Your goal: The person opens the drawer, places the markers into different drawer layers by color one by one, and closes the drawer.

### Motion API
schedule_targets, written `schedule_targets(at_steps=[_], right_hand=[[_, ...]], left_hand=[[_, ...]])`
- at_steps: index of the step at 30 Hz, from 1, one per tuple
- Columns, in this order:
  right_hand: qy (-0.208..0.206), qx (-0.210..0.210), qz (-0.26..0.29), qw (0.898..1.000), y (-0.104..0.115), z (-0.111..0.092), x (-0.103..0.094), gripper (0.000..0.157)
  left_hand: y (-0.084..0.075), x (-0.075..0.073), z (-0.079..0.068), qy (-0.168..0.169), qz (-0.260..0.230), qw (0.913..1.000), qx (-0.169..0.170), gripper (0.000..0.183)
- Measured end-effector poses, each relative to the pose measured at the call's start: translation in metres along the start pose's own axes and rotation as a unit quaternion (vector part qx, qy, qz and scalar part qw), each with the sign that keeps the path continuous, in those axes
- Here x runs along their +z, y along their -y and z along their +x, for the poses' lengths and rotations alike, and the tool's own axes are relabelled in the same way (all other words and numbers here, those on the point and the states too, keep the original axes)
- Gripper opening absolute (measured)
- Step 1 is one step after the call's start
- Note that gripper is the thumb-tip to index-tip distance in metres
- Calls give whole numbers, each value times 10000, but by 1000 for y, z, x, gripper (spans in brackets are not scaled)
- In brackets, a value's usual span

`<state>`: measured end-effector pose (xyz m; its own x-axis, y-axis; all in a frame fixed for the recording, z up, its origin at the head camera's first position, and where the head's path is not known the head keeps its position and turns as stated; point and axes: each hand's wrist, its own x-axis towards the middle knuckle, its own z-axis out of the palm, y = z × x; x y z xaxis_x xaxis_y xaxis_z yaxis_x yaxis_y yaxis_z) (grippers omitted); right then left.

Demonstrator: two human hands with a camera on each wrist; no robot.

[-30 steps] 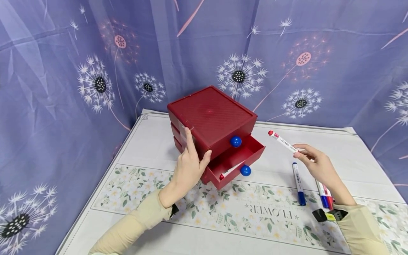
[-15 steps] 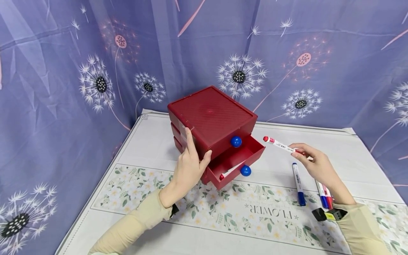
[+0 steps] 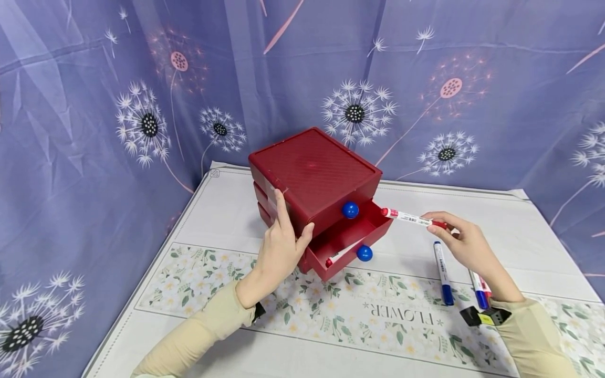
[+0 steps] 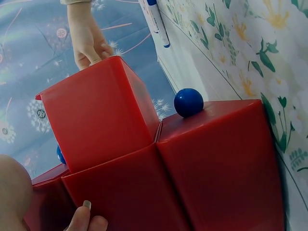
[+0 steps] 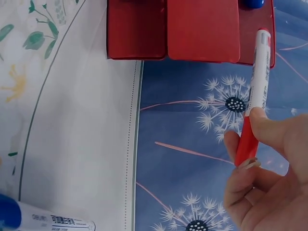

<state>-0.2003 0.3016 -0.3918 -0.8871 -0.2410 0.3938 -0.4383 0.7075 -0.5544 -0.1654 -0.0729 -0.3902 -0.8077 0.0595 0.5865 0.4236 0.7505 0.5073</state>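
Observation:
A red plastic drawer unit (image 3: 312, 163) stands on the table with its middle drawer (image 3: 380, 227) pulled out. Inside that drawer lies a white marker with a red end (image 3: 342, 253). My left hand (image 3: 275, 251) rests against the unit's left side, index finger straight along it and thumb by the front corner. In the left wrist view its fingertips (image 4: 83, 219) touch the red wall. My right hand (image 3: 465, 244) pinches a red whiteboard marker (image 3: 408, 217) near its red cap, the other end pointing left over the drawer's right edge. The right wrist view shows this marker (image 5: 260, 72) between thumb and fingers.
A blue marker (image 3: 442, 273) lies on the table below my right hand. More markers (image 3: 479, 289) lie beside it, partly hidden by the right wrist. Blue ball knobs (image 3: 350, 210) stick out from the drawer fronts. A patterned curtain (image 3: 293, 68) hangs behind the table.
My right hand has moved slightly left, and the red marker has swung flatter, its far end coming to the drawer's right edge. My left hand and the drawer unit stay still.

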Motion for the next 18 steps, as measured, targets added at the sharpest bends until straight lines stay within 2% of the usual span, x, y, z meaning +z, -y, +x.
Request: schedule_targets(at_steps=[8, 18], right_hand=[[-50, -112, 152, 9998, 6, 1, -1, 24], [-198, -606, 132, 9979, 19, 7, 3, 27]], left_hand=[[0, 0, 0, 19, 8, 10000, -19, 93], [1, 0, 0, -37, 39, 10000, 74, 91]])
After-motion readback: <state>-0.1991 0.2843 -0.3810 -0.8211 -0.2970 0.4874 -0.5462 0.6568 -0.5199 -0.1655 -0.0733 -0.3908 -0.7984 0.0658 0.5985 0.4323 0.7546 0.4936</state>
